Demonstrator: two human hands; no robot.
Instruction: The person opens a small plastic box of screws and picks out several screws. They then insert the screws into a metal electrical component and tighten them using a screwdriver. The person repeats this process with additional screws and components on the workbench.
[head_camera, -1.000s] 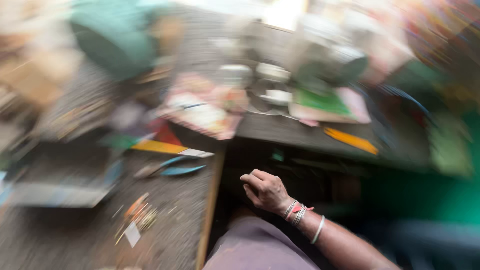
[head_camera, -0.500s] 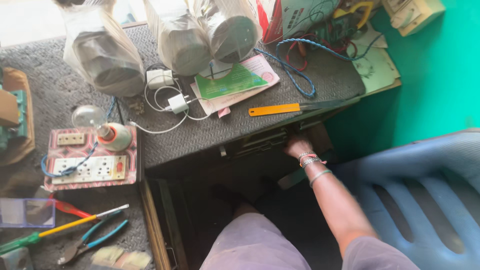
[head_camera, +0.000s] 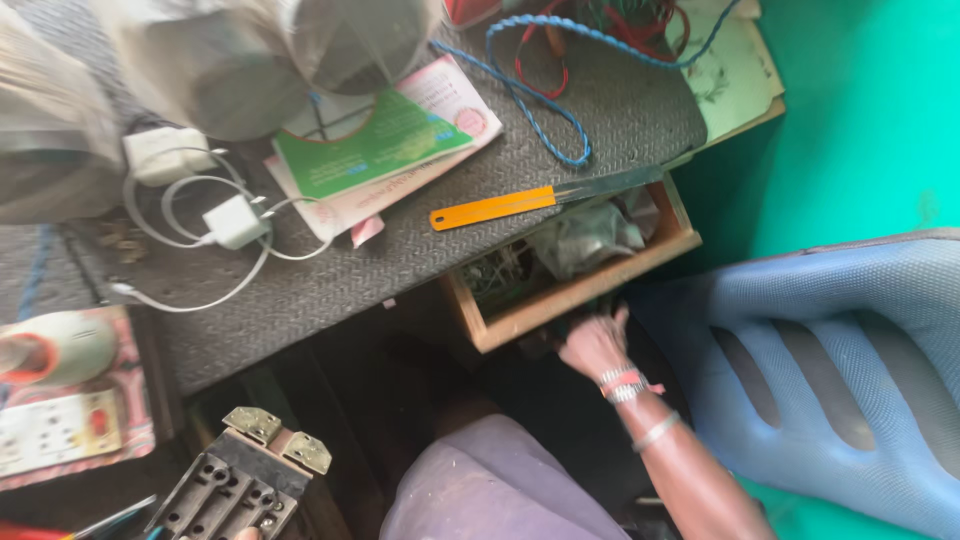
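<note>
Raw wooden drawer (head_camera: 575, 296); matt woven-textured table mat (head_camera: 400, 250); glossy blue chair (head_camera: 850, 350), probably plastic

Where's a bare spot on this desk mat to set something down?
Between the white charger and the orange-handled blade, along the mat's front edge, it is bare. Crowded: papers and blue cord behind, and the open drawer by the right hand.

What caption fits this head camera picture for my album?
A right hand grips the underside of an open wooden drawer beneath a cluttered workbench, beside a blue plastic chair.

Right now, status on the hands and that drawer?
Right hand under the wooden drawer front. Drawer pulled out, clutter inside. Left hand not visible. Blue chair close beside.
</note>
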